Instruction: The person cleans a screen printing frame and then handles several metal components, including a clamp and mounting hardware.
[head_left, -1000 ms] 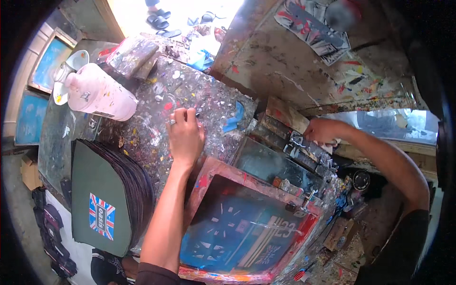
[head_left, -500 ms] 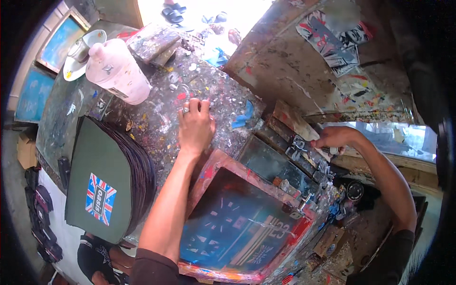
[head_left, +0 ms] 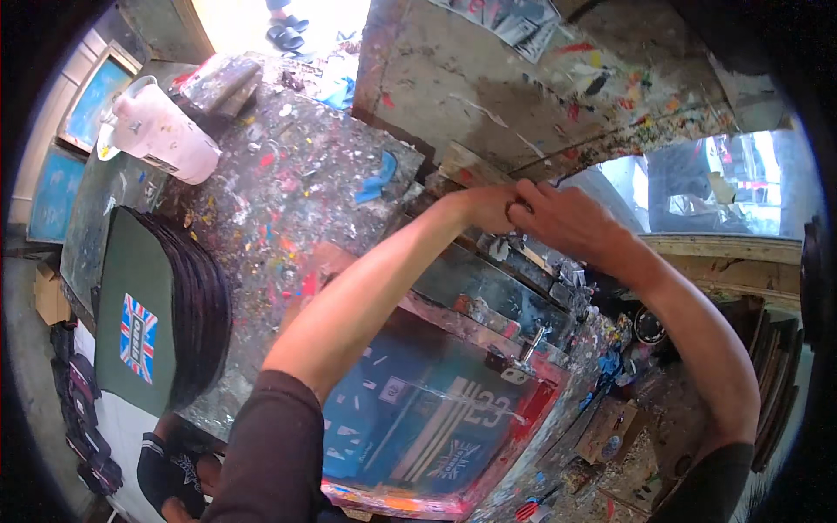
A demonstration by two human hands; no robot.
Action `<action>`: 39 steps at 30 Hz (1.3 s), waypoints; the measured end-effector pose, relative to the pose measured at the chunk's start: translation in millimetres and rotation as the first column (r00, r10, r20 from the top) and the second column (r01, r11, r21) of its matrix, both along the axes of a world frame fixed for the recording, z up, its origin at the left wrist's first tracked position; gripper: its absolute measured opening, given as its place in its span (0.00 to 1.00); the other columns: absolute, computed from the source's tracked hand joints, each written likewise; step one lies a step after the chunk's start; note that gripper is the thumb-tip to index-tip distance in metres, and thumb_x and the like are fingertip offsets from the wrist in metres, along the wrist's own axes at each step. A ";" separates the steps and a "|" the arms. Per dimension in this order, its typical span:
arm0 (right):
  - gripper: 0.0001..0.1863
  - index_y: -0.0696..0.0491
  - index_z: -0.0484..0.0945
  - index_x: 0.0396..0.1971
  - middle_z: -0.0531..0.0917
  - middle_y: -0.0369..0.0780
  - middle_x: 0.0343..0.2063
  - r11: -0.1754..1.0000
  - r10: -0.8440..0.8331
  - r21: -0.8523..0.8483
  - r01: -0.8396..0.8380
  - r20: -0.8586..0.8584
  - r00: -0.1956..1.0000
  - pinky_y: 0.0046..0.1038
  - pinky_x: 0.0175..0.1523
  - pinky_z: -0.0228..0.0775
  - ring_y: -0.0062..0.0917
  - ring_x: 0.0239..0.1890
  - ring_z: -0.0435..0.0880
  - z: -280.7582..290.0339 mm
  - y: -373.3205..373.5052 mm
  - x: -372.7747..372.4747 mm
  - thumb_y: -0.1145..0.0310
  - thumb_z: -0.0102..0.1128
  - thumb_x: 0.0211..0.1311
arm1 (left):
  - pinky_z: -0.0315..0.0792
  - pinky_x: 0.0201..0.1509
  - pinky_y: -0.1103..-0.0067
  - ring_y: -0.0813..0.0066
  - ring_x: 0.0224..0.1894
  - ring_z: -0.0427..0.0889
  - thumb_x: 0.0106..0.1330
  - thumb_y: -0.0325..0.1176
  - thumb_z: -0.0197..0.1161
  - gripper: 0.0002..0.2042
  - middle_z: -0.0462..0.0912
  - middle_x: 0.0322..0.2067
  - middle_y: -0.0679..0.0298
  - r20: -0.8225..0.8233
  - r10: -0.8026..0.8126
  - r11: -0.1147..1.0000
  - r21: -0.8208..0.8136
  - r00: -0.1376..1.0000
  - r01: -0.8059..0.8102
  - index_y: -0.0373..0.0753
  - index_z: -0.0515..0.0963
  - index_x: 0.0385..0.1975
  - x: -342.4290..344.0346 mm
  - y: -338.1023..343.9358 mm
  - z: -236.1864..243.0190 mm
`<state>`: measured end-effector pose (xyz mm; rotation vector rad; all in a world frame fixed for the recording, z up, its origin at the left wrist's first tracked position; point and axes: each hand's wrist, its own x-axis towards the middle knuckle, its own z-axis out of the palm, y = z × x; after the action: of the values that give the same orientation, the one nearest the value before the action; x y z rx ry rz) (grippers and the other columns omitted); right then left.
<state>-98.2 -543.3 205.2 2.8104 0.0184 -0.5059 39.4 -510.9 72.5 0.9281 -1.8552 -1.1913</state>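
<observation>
Curled hands (head_left: 488,207) (head_left: 571,222) meet; wooden block (head_left: 466,164) nearby seemingly slants down rightward

The right hand (head_left: 574,223) mostly hides the fingers of the left hand (head_left: 485,207).

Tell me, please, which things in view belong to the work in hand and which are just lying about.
Likely work: wooden block, beside the left hand; framed screen; stacked green panels.

Apparently lying about: blue scrap; sandals; cardboard box.
</observation>
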 end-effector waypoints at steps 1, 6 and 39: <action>0.16 0.53 0.69 0.44 0.75 0.44 0.34 0.999 -0.049 0.010 0.049 -0.007 0.999 0.33 0.32 0.78 0.36 0.35 0.83 0.0 -4.8 -4.5 0.69 0.57 0.54 | 0.72 0.53 0.69 0.64 0.49 0.80 0.55 0.27 0.61 0.16 0.82 0.43 0.53 0.004 0.037 0.999 0.008 0.999 -0.037 0.35 0.77 0.45 -9.7 -6.5 -3.4; 0.17 0.55 0.68 0.48 0.80 0.50 0.25 0.783 -0.590 0.140 0.607 -0.143 0.794 0.43 0.36 0.77 0.42 0.34 0.84 11.7 -3.4 -10.4 0.69 0.55 0.59 | 0.74 0.46 0.68 0.55 0.48 0.80 0.52 0.33 0.67 0.15 0.83 0.41 0.52 0.057 0.294 0.943 -0.180 0.954 -0.280 0.40 0.80 0.42 -35.8 -5.9 -14.4; 0.14 0.58 0.68 0.45 0.79 0.54 0.28 0.876 -0.444 0.306 0.372 0.215 0.870 0.47 0.38 0.70 0.53 0.33 0.79 9.4 -11.2 -34.5 0.66 0.53 0.65 | 0.74 0.41 0.62 0.49 0.36 0.80 0.47 0.40 0.74 0.18 0.83 0.32 0.52 -0.165 0.218 0.960 -0.143 0.962 -0.242 0.40 0.81 0.37 -32.3 -17.6 -1.8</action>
<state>-132.7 -554.5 214.6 3.1213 -0.6348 -0.1930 7.1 -528.5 70.7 0.9113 -1.6481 -0.9277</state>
